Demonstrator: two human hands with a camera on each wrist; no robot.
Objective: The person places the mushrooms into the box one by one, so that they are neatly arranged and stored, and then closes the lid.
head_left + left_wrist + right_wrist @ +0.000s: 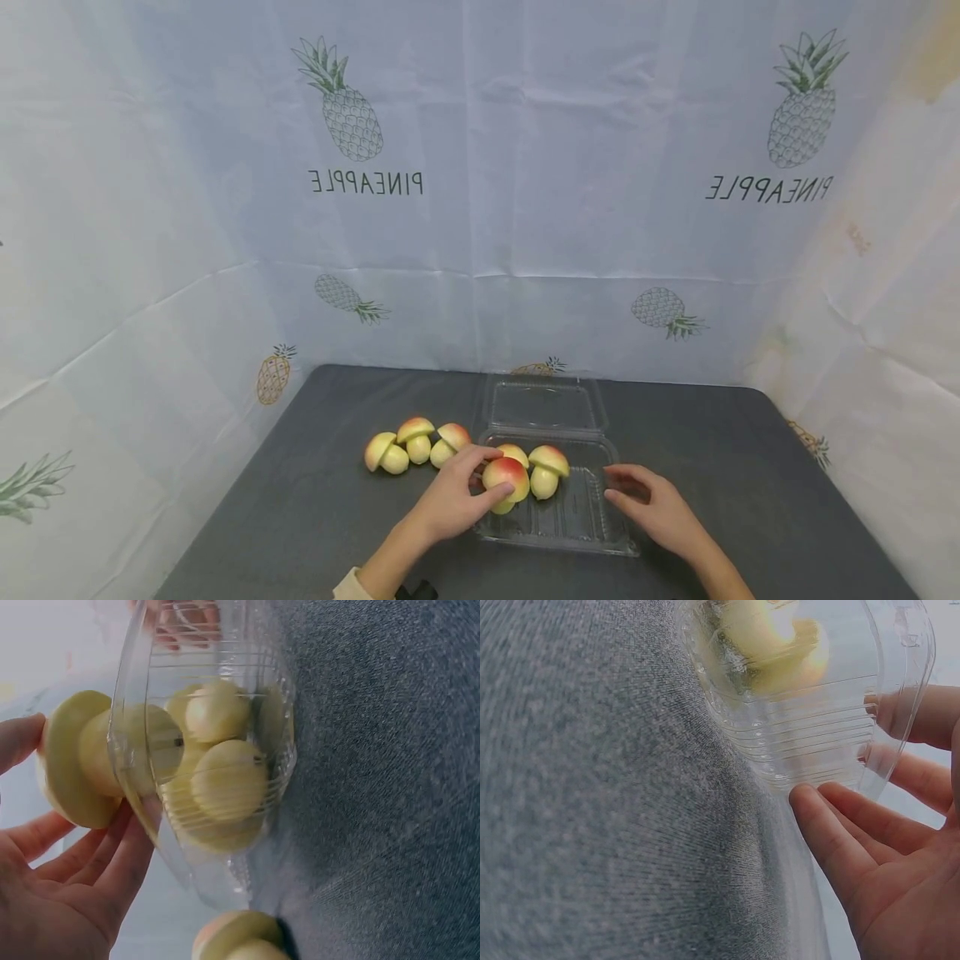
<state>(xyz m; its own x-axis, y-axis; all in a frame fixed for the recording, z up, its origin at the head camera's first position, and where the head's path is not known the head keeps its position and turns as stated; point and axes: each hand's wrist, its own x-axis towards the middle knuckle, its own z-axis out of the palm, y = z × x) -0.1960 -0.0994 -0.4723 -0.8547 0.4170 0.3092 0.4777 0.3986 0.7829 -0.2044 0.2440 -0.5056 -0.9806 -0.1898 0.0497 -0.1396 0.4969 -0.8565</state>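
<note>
In the head view my left hand point(452, 497) grips a toy mushroom point(507, 478) by its red-and-yellow cap, fingers on the far side and thumb on the near side. It is over the left part of a clear plastic clamshell box point(583, 504). The left wrist view shows the held mushroom's pale stem point(101, 754) pointing toward the box. Two more mushrooms sit in the box, one point(547, 471) upright, the other partly hidden behind the held one. At the box's right side is my right hand point(658, 510), its fingertips point(806, 796) right at the clear wall and rim.
The box's clear lid point(546, 406) lies folded back behind it. Left of the box, three mushrooms point(417, 442) rest on the dark tabletop point(315, 500). A pale cloth point(555, 233) with pineapple prints hangs around the table's back and sides.
</note>
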